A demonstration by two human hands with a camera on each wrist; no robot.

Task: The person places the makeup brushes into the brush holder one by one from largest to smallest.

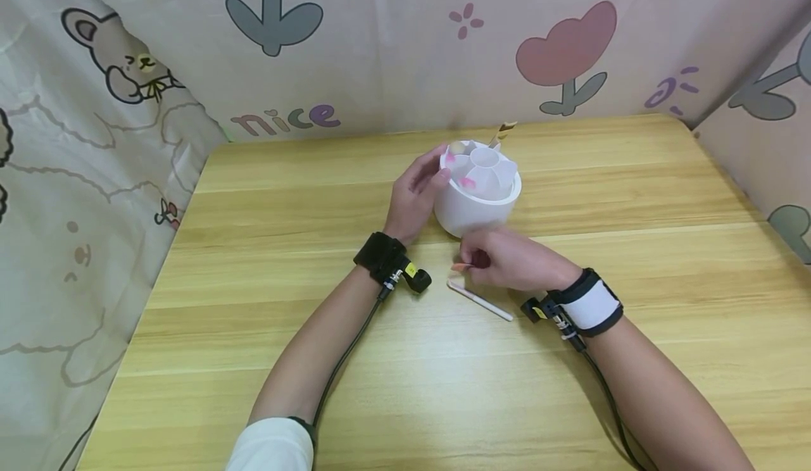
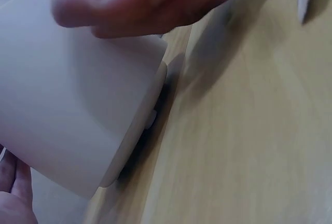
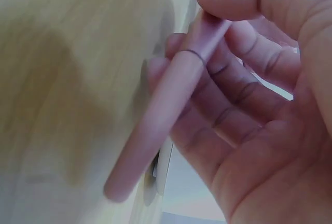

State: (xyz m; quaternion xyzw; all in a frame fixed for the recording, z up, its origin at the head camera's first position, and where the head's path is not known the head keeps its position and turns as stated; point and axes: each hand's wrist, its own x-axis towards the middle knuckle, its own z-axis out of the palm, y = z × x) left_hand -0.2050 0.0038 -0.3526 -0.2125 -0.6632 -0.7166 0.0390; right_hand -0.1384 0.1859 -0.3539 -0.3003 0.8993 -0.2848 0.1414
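Note:
A round white desk organizer (image 1: 476, 207) with inner dividers stands on the table (image 1: 317, 316). My left hand (image 1: 413, 193) holds its left side, thumb at the front of the rim; in the left wrist view its fingers (image 2: 18, 187) show beside the wall. Just in front of the organizer, my right hand (image 1: 510, 258) pinches a slim pink pen-like tube (image 3: 155, 117) with a dark ring round it. In the head view only the tube's orange-pink end pokes out from the fingers. On the table nearer me lies a thin white stick (image 1: 481, 300), close to the right hand.
Small pink pieces (image 1: 467, 182) sit in the organizer's front compartments. A brown-and-cream item (image 1: 504, 133) sticks up at its back. A printed cloth (image 1: 405, 48) hangs behind the table. Black cables (image 1: 345, 358) run back from both wrist cameras.

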